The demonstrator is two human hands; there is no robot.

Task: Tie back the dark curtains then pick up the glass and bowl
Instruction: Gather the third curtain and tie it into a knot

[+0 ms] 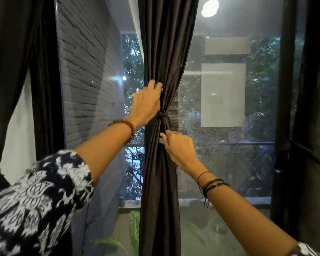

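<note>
Head view looks at a dark curtain (164, 52) hanging down the middle of a large window (225, 108). A tie band (162, 116) of the same dark cloth cinches the curtain at mid-height, so the fabric narrows to a waist there and spreads again above and below.

Just above and to the left of the tie band, the left hand (146, 104) grips the curtain's left edge, its fingers (155, 85) curled shut around a fold of fabric. A beaded bracelet (127, 126) sits on that wrist, and a sleeve (41, 200) with a dark and white print covers the forearm lower down.

Just below the tie band, the right hand (179, 146) pinches the curtain's gathered folds, thumb and forefinger closed on the cloth. Thin black cords (211, 185) wrap the right wrist.

More dark curtains hang to either side of the tied one: one (13, 71) at the far left, one (310, 126) at the far right. Between the left curtain and the tied one, a grey brick wall (87, 71) shows through the window. Trees and a railing (248, 144) show beyond the glass to the right of the tie band. Neither the glass nor the bowl is in view.
</note>
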